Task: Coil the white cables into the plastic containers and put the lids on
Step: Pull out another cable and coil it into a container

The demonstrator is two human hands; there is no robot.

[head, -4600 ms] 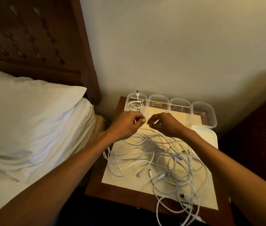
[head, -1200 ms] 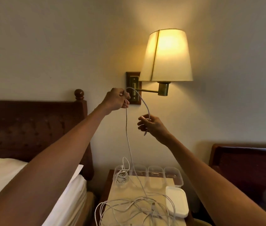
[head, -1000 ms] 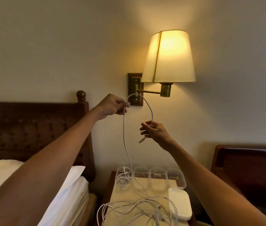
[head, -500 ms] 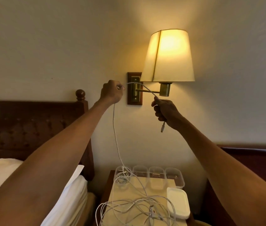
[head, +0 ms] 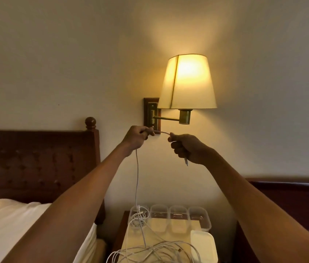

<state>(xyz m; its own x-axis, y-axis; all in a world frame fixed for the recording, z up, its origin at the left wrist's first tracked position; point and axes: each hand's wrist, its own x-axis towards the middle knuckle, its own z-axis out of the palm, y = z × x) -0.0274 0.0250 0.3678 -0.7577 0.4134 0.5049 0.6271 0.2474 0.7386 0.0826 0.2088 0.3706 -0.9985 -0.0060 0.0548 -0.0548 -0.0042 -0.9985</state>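
Both my hands are raised in front of the wall. My left hand [head: 137,136] pinches a white cable [head: 136,177], which hangs down from it to the nightstand. A short stretch of it runs across to my right hand [head: 185,147], which grips it with the plug end sticking out below the fist. Several clear plastic containers [head: 199,218] stand in a row at the back of the nightstand; the leftmost one [head: 139,215] holds a coiled cable. A tangle of white cables [head: 159,252] lies in front. White lids [head: 204,247] are stacked at the right.
A lit wall lamp [head: 187,82] hangs just above my hands. The dark wooden headboard [head: 36,162] and a white pillow [head: 7,228] are at the left. The nightstand [head: 120,234] stands below, and dark wooden furniture [head: 292,202] is at the right.
My hands have come closer together, so the stretch of cable between them is shorter. Earlier, both hands lifted the cable up from the tangle on the nightstand.
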